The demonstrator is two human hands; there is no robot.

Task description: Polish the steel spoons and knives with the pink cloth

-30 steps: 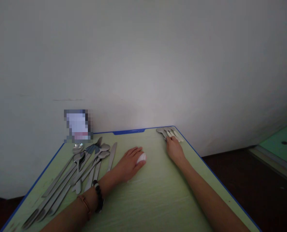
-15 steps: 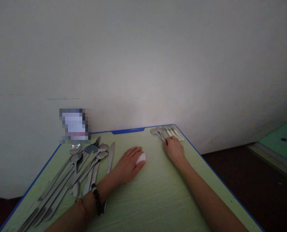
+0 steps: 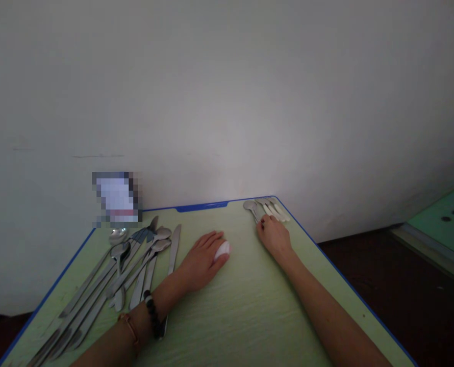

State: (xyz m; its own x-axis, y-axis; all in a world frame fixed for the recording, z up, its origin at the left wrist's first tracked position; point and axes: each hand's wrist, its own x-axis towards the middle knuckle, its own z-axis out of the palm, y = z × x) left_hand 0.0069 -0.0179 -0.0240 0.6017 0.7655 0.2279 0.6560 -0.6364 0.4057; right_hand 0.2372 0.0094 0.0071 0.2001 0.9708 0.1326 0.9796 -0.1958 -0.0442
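Note:
On the green tabletop [image 3: 227, 306] my left hand [image 3: 202, 260] lies palm down, thumb and fingers around a small white-pink wad [image 3: 222, 251]; it looks like cloth, though most of it is covered. At the far right corner my right hand [image 3: 275, 234] is closed on the handle of a metal spoon [image 3: 250, 206], whose bowl points to the back wall. Another spoon seems to lie close against it. Several forks with white handles [image 3: 275, 210] lie side by side just right of the spoon.
Left of my left hand a loose pile of long-handled spoons [image 3: 120, 275] and knives spreads over the table. One table knife [image 3: 175, 247] lies at its right edge. A blurred phone-like screen [image 3: 116, 196] leans at the back left, by the wall [image 3: 227, 102].
My right hand has shifted slightly, and the spoon bowls beyond it, which were spread apart, now lie closer together, nearer the forks. My left hand stays in place.

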